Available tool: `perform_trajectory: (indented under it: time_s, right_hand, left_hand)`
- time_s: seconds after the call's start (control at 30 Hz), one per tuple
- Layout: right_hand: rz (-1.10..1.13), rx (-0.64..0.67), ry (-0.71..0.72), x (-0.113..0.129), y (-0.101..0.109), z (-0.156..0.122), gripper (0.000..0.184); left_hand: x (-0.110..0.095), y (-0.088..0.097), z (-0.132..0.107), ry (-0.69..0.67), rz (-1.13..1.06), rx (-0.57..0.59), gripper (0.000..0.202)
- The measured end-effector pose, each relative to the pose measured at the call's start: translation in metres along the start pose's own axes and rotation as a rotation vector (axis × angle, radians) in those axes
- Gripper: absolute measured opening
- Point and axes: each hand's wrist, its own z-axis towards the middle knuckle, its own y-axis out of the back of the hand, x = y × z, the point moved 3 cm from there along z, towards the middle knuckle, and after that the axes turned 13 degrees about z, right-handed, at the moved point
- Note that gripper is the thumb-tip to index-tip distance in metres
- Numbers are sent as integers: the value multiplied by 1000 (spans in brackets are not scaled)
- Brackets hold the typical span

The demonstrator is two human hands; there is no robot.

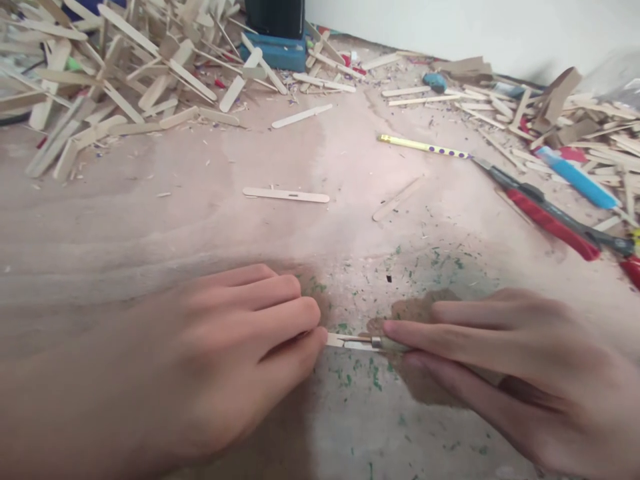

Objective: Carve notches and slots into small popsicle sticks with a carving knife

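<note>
My left hand (220,360) lies low on the worktop with its fingers curled together, pinning one end of a small wooden craft stick (336,340). My right hand (505,367) grips a craft knife (367,344) in closed fingers, forefinger stretched along its handle. The blade lies against the short piece of stick that shows between the two hands. Most of the stick is hidden under my left fingers.
Heaps of craft sticks (125,73) fill the back left and right. Loose sticks (286,195) lie mid-table. A yellow dotted pencil (423,146), red-handled pliers (550,220), a blue tool (580,179) and a blue-based dark object (275,33) sit behind. Green flecks dot the board (200,220).
</note>
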Motion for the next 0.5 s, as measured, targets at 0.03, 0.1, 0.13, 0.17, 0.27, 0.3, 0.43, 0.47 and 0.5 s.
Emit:
perform_trajectory:
  time_s: [0.03, 0.1, 0.13, 0.17, 0.27, 0.3, 0.43, 0.47, 0.5]
  right_hand:
    - [5, 5, -9, -1, -1, -1, 29]
    - [14, 11, -13, -3, -3, -2, 29]
    - [15, 17, -11, -4, -3, -3, 29]
    - [13, 18, -8, -4, -3, -3, 30]
    - [-2, 15, -17, -4, -3, -4, 33]
    - [-8, 16, -28, -5, -2, -4, 33]
    - [-31, 15, -21, -2, 2, -1, 30]
    - [-43, 33, -7, -2, 3, 1, 28]
    - [-54, 55, 5, -1, 3, 2, 26]
  left_hand:
    - [0, 0, -1, 20, 9, 6, 22]
    - [0, -1, -3, 53, 24, 20, 20]
    - [0, -1, -3, 62, 27, 24, 20]
    - [0, 0, -3, 69, 28, 23, 21]
    - [-1, 1, 1, 57, 10, 13, 22]
    - [-1, 2, 3, 48, 0, 10, 23]
    - [-2, 3, 8, 35, -21, -26, 27]
    - [-3, 3, 8, 35, -22, -43, 28]
    - [-3, 4, 9, 31, -24, -60, 29]
